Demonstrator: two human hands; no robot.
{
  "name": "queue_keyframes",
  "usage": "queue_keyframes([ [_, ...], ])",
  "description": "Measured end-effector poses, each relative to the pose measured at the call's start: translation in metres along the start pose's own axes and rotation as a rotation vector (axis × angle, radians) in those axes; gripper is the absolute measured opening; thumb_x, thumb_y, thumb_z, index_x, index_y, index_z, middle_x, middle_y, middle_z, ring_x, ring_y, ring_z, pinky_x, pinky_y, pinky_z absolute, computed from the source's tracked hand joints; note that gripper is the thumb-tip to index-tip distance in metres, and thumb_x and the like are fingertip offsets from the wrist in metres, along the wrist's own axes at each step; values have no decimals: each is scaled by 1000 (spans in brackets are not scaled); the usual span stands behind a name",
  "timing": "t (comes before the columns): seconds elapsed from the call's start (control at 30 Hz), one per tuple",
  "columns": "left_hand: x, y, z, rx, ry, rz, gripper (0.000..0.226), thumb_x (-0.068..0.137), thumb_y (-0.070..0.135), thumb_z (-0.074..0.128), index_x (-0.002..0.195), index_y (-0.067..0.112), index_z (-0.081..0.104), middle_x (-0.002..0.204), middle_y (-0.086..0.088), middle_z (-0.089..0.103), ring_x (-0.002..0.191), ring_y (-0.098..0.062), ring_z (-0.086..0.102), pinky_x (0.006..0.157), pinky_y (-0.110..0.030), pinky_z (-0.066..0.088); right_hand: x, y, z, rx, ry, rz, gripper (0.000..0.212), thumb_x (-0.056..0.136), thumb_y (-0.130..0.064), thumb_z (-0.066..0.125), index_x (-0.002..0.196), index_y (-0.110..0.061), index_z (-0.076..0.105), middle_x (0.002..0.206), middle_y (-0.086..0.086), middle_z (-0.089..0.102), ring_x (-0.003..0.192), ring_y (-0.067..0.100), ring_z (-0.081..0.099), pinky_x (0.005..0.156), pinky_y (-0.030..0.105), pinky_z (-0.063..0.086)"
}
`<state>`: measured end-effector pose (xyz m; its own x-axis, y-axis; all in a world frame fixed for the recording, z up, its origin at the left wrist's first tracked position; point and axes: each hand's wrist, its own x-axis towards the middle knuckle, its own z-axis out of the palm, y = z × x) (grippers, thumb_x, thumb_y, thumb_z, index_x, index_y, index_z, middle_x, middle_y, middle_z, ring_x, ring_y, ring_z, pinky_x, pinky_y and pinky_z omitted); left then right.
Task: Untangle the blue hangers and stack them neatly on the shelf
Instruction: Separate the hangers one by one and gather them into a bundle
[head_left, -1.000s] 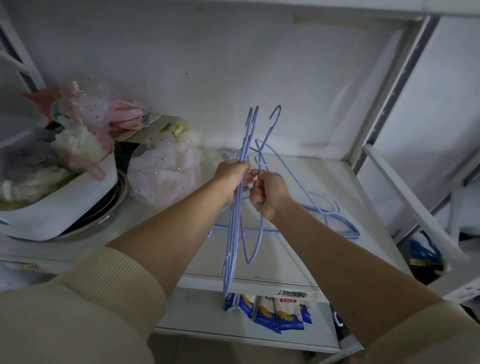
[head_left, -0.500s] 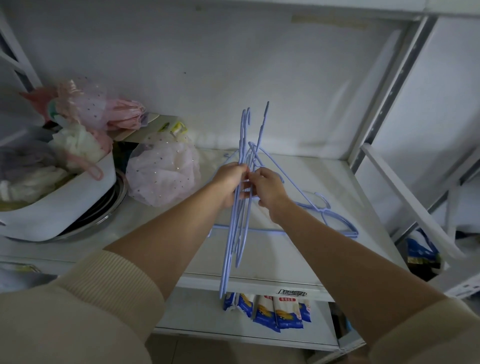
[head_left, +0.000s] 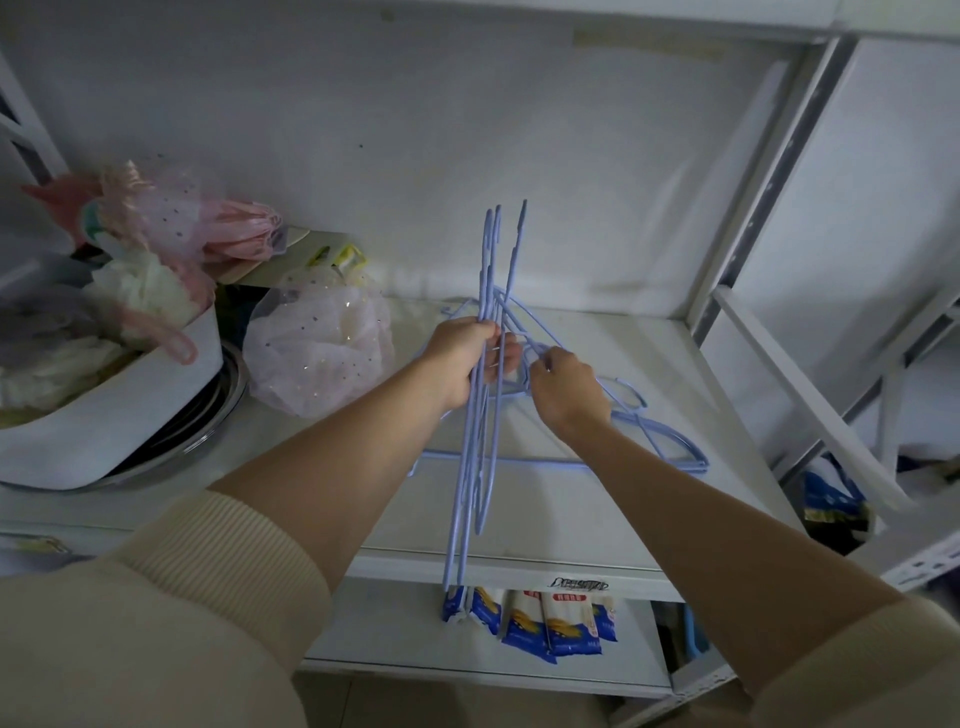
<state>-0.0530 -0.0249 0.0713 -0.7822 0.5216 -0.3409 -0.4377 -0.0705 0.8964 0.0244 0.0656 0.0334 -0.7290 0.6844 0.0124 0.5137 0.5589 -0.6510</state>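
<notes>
My left hand (head_left: 467, 358) grips a bunch of thin blue hangers (head_left: 480, 457) held on edge, hooks pointing up, lower ends hanging past the shelf's front edge. My right hand (head_left: 566, 389) is just to the right, its fingers pinched on the neck of a blue hanger lying in the pile (head_left: 660, 441) on the white shelf (head_left: 571, 519). That pile lies flat, stretching to the right behind my right wrist. Part of it is hidden by my right hand and forearm.
A white tub (head_left: 104, 415) full of cloth sits in a metal basin at the left. A pink dotted mesh bundle (head_left: 317, 353) lies beside it. Blue-and-white packets (head_left: 530, 618) stand on the lower shelf. A slanted white frame bar (head_left: 795, 395) is at the right.
My right hand has left the upright bunch and moved right and down onto the hangers lying on the shelf. The bunch in my left hand is now pressed flat together.
</notes>
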Motion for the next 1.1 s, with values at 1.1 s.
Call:
queue_keyframes([
  [1.1, 0, 8, 9, 131, -105, -97, 19, 99, 18, 42, 81, 18, 50, 98, -2, 58, 100, -24, 58, 98, -55, 46, 45, -37, -61, 389, 225, -133, 25, 93, -13, 43, 98, -6, 66, 84, 5, 61, 70, 21, 53, 68, 29, 43],
])
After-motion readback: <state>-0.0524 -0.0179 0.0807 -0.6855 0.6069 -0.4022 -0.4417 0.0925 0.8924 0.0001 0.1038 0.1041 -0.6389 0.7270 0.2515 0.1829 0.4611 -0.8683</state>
